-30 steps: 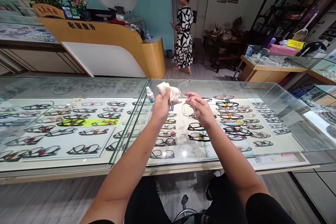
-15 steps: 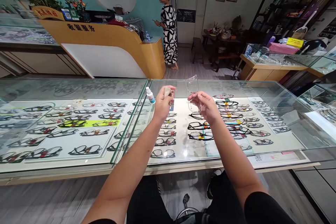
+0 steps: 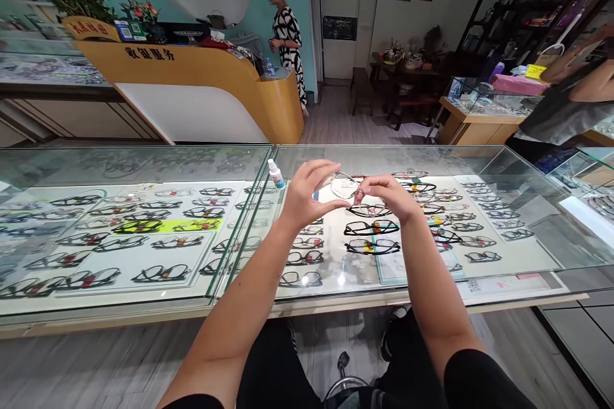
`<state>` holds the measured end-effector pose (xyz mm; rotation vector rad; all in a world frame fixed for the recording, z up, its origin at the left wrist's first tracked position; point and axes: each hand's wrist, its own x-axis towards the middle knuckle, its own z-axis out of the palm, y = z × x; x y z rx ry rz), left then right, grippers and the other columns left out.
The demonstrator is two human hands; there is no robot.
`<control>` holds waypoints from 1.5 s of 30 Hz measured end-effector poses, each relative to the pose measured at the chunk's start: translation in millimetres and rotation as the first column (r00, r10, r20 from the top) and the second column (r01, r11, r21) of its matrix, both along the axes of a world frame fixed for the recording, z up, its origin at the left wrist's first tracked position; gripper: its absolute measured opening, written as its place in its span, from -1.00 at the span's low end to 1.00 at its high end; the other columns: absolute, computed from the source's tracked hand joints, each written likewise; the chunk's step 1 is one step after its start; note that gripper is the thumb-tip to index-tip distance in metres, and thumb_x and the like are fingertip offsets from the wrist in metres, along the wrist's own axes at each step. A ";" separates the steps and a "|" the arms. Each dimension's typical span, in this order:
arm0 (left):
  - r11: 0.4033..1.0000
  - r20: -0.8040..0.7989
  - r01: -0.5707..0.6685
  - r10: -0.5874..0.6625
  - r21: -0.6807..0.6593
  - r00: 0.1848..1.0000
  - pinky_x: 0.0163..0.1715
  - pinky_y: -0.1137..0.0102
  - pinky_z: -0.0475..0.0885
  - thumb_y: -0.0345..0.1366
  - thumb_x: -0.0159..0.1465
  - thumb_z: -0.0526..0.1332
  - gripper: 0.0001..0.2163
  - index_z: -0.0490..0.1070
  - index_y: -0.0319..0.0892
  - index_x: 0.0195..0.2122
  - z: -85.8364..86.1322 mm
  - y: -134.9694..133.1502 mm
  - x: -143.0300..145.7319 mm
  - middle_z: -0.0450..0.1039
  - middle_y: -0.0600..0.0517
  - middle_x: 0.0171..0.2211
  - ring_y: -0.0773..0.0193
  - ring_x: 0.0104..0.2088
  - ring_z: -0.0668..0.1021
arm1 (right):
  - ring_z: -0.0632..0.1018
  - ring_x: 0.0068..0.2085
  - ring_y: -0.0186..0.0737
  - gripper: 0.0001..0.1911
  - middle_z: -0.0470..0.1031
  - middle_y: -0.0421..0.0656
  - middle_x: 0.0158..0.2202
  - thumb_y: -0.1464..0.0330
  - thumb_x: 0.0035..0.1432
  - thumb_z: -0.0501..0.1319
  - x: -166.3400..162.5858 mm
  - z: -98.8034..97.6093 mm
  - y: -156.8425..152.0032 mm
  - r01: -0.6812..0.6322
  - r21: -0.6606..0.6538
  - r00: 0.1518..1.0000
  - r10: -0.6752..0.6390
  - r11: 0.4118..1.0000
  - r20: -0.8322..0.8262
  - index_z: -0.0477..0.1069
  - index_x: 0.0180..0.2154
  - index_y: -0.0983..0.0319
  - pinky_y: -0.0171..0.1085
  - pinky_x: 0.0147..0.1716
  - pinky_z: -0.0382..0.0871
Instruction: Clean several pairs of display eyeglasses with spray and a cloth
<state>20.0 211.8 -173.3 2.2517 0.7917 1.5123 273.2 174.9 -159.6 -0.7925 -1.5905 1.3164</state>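
While both hands meet just above the middle of the frame, the left hand (image 3: 307, 195) and the right hand (image 3: 391, 197) each pinch one side of a pair of clear glasses (image 3: 344, 186), both grips grasping it above the glass tabletop (image 3: 144, 163). Held level between the fingertips, it seems, to keep skin off the lenses. A small spray bottle (image 3: 275, 174) stands just left of the left hand, on the seam over rows of display frames (image 3: 371, 246).

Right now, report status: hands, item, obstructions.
Left hand and right hand both pinch clear glasses above glass counter. Spray bottle stands beside left hand, apart.
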 end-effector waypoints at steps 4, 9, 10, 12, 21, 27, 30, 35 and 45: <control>0.996 -0.019 -0.003 0.005 0.090 1.000 0.24 -0.02 0.54 0.21 0.04 0.68 -0.32 0.70 0.02 0.12 -0.5 1.9 -2.7 0.68 -0.15 0.10 -0.14 0.13 0.66 | 0.68 -0.20 -0.06 -0.69 0.73 -0.14 -0.35 0.06 0.25 0.49 1.6 1.2 -1.2 0.000 0.004 1.000 0.000 1.000 0.007 0.72 -0.39 0.14 -0.03 0.07 0.50; 0.998 -0.003 -0.007 0.007 0.060 1.000 0.25 -0.02 0.54 0.22 0.07 0.66 -0.35 0.69 0.02 0.10 0.0 -1.8 1.4 0.67 -0.15 0.11 -0.14 0.15 0.66 | 0.68 -0.20 -0.05 -0.71 0.74 -0.12 -0.33 0.08 0.26 0.49 3.2 -0.8 -0.2 0.003 0.045 1.000 -0.002 0.999 -0.022 0.77 -0.37 0.13 -0.04 0.04 0.51; 0.999 0.005 -0.004 0.004 0.054 1.000 0.26 -0.01 0.54 0.22 0.07 0.66 -0.35 0.69 0.02 0.10 0.5 -2.7 2.8 0.66 -0.15 0.11 -0.14 0.16 0.65 | 0.68 -0.19 -0.05 -0.69 0.75 -0.11 -0.33 0.07 0.27 0.48 3.2 -1.4 0.4 0.018 0.074 1.000 -0.016 0.997 -0.026 0.78 -0.37 0.14 -0.05 0.04 0.51; 0.996 0.020 0.010 -0.012 0.083 1.000 0.27 -0.01 0.55 0.22 0.09 0.65 -0.34 0.67 0.00 0.12 2.2 -3.7 5.1 0.64 -0.16 0.12 -0.14 0.17 0.65 | 0.68 -0.18 -0.04 -0.63 0.75 -0.08 -0.32 0.01 0.29 0.46 2.8 -1.4 1.9 0.051 0.130 0.998 -0.046 0.990 -0.043 0.79 -0.37 0.15 -0.05 0.03 0.51; 0.938 -0.029 0.161 -0.160 0.307 0.987 -0.03 0.17 0.69 0.21 0.18 0.61 -0.36 0.54 0.03 0.16 58.5 -4.0 -8.2 0.58 -0.08 0.05 0.08 0.02 0.66 | 0.65 -0.27 -0.16 -0.47 0.69 -0.11 -0.34 -0.11 0.44 0.32 4.1 69.3 -17.9 -0.035 0.386 0.993 -0.012 0.922 0.118 0.76 -0.32 0.16 -0.15 -0.17 0.52; 0.905 0.155 -0.031 -0.039 0.425 0.987 -0.02 0.06 0.71 0.32 0.07 0.62 -0.27 0.51 0.09 0.14 120.9 -20.7 -15.8 0.52 -0.06 0.04 0.03 0.02 0.65 | 0.68 -0.06 -0.09 -0.39 0.64 -0.17 -0.11 -0.24 0.34 0.33 5.6 126.8 -52.4 0.194 0.712 0.955 -0.296 0.674 0.021 0.65 0.12 0.06 -0.02 0.08 0.59; 0.900 0.278 -0.128 0.007 0.418 0.960 -0.02 0.03 0.70 0.31 0.07 0.62 -0.27 0.49 0.09 0.14 135.0 -30.0 -13.8 0.47 -0.05 0.05 0.03 0.04 0.64 | 0.66 0.05 -0.03 -0.23 0.59 -0.15 0.02 -0.21 0.20 0.48 1.1 133.8 -59.3 0.286 0.817 0.899 -0.435 0.501 -0.048 0.50 0.28 0.02 0.07 0.23 0.56; 0.889 0.364 -0.164 -0.004 0.427 0.931 0.06 0.09 0.65 0.25 0.01 0.68 -0.25 0.50 0.09 0.12 139.2 -37.5 -12.4 0.47 -0.02 0.04 0.05 0.05 0.63 | 0.65 0.08 0.00 -0.26 0.57 -0.09 0.09 -0.01 0.19 0.58 -11.5 131.5 -59.2 0.340 0.868 0.826 -0.557 0.362 -0.092 0.45 0.29 0.06 0.10 0.24 0.57; 0.914 0.382 -0.232 0.094 0.334 0.919 -0.06 0.14 0.67 0.23 0.01 0.67 -0.26 0.52 0.09 0.13 136.2 -63.5 -14.5 0.49 0.00 0.04 0.10 -0.04 0.62 | 0.68 0.17 0.16 -0.37 0.62 -0.05 0.20 0.14 0.28 0.56 -26.1 123.1 -74.8 0.430 0.838 0.766 -0.627 0.337 -0.141 0.48 0.31 -0.10 0.21 0.20 0.66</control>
